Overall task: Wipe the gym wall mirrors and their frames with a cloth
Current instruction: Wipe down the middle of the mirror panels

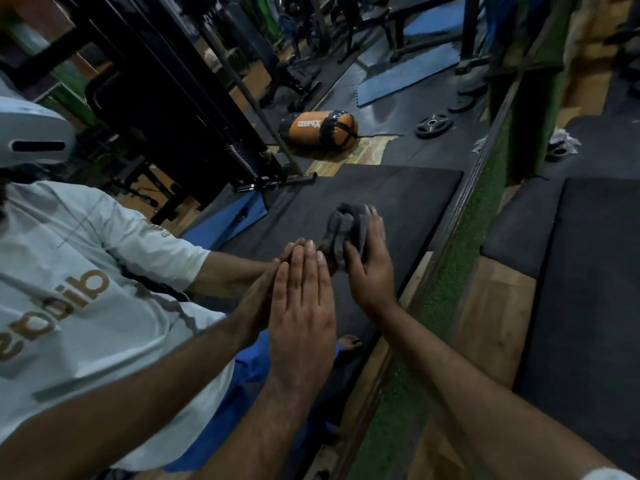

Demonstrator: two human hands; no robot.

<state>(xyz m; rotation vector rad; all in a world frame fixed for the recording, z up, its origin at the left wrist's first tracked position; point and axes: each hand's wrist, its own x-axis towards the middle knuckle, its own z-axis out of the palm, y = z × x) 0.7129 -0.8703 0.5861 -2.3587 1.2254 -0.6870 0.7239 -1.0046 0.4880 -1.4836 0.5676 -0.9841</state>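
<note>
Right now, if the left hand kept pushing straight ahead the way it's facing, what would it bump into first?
The mirror. The left hand already lies flat against the glass, fingertips meeting their own reflection, so it could go no farther. The cloth is beside it, not ahead.

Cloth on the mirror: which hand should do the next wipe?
The right hand. It already grips the grey cloth against the mirror, while the left hand lies flat on the glass, holding nothing.

Glossy glass mirror (398, 202), crumpled grey cloth (341, 233) (coarse-looking), dark wooden frame (460, 216).
</note>
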